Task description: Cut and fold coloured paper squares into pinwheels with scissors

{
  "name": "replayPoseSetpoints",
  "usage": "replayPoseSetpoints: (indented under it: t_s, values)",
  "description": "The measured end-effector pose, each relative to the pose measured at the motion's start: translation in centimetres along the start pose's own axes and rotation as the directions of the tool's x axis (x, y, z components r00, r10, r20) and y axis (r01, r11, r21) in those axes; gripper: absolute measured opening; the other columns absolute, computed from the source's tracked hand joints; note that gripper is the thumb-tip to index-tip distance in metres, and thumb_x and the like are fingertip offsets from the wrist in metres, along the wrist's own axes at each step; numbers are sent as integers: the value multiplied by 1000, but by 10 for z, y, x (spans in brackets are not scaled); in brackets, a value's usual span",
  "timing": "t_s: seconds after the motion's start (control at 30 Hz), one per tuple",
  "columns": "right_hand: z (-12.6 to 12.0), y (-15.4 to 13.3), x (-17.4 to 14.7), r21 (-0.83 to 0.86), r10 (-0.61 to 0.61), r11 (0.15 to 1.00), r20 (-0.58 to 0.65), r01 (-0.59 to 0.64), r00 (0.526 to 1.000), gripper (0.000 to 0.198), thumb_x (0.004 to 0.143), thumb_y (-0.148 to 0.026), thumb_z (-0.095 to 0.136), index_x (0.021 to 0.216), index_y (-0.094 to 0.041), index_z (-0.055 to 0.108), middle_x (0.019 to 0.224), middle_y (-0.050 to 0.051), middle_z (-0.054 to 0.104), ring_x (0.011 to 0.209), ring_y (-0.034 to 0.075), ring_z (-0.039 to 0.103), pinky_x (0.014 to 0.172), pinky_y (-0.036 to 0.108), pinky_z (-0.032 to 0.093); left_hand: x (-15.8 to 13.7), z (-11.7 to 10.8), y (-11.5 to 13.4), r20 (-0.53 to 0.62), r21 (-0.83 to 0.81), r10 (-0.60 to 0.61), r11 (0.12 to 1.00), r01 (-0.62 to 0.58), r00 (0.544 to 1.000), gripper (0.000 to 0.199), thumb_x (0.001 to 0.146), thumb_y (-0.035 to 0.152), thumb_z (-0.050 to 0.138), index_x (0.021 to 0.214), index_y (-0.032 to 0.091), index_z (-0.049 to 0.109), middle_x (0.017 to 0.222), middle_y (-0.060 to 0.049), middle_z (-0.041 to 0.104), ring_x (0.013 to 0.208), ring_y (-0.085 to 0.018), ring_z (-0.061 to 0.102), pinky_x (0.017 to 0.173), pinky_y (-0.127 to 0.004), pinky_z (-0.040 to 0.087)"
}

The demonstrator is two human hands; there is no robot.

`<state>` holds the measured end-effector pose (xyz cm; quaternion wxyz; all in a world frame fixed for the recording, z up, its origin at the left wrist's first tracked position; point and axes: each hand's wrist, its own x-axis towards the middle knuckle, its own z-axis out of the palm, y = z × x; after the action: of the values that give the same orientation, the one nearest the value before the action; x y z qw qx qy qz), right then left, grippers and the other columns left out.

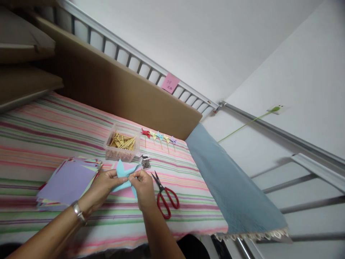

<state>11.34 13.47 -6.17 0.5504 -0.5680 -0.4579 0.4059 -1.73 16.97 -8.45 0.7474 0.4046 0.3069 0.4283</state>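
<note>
From my head, I see my fingers hide the middle of the blue paper pinwheel (122,169); my left grip (104,182) and right grip (143,187) both pinch it over pink paper (126,194). The tiny bits in the little box (146,162) are hard to make out. A paper pile (66,183) sits left, the stick box (118,155) behind, red scissors (161,188) just right. A brown board (121,82) blocks the back. Striped cloth (198,212) runs on past the scissors to its edge.
</note>
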Motion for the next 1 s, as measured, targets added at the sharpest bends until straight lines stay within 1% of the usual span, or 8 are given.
replayPoseSetpoints:
  t_s: [0.2, 0.37, 0.53, 0.7, 0.87, 1.0]
  values:
    - [0, -1, -1, 6, -6, 1000, 5, 6, 1000, 5, 63, -19, 62, 61, -16, 58, 51, -5, 50, 49, 9, 39, 50, 22, 32, -1, 0, 0, -3, 10, -25, 1000, 25, 1000, 28, 60, 27, 74, 86, 16, 71, 77, -3, 72, 79, -20, 62, 78, -29, 44]
    - [0, -1, -2, -7, -12, 1000, 6, 12, 1000, 5, 64, -19, 61, 62, -16, 58, 53, -5, 50, 51, 9, 40, 51, 22, 32, -1, -2, -2, -23, 54, -28, 998, 30, 999, 22, 60, 27, 74, 78, 15, 71, 72, -2, 70, 76, -19, 61, 78, -30, 43]
    - [0, 0, -3, -7, -12, 1000, 9, 12, 1000, 5, 64, -19, 61, 62, -16, 57, 54, -5, 51, 51, 10, 41, 52, 22, 33, -1, -3, -3, 12, 51, 0, 999, -1, 1000, 25, 63, 25, 71, 86, 16, 70, 75, -3, 70, 75, -19, 60, 78, -30, 42]
    - [-1, 1, -3, -36, -22, 999, 5, 22, 1000, 4, 64, -19, 61, 62, -16, 58, 55, -4, 51, 53, 10, 41, 54, 23, 34, 0, -3, -3, -1, 40, 5, 999, -5, 1000, 24, 61, 24, 72, 83, 15, 71, 73, -3, 70, 77, -19, 60, 76, -28, 42]
    - [-1, 2, -2, -30, -16, 999, -3, 16, 1000, 4, 63, -20, 60, 62, -16, 58, 56, -4, 53, 54, 11, 43, 54, 23, 35, 0, -3, -4, -32, 67, 8, 998, -6, 999, 18, 59, 25, 73, 75, 14, 70, 71, -2, 70, 71, -17, 59, 71, -26, 42]
    - [-1, 1, -3, -43, -18, 999, 0, 18, 1000, 5, 63, -20, 60, 62, -16, 57, 57, -3, 54, 53, 11, 43, 54, 23, 35, -1, -3, -4, -34, 82, 11, 997, -8, 999, 23, 59, 26, 73, 79, 14, 71, 70, -3, 70, 70, -18, 59, 69, -26, 42]
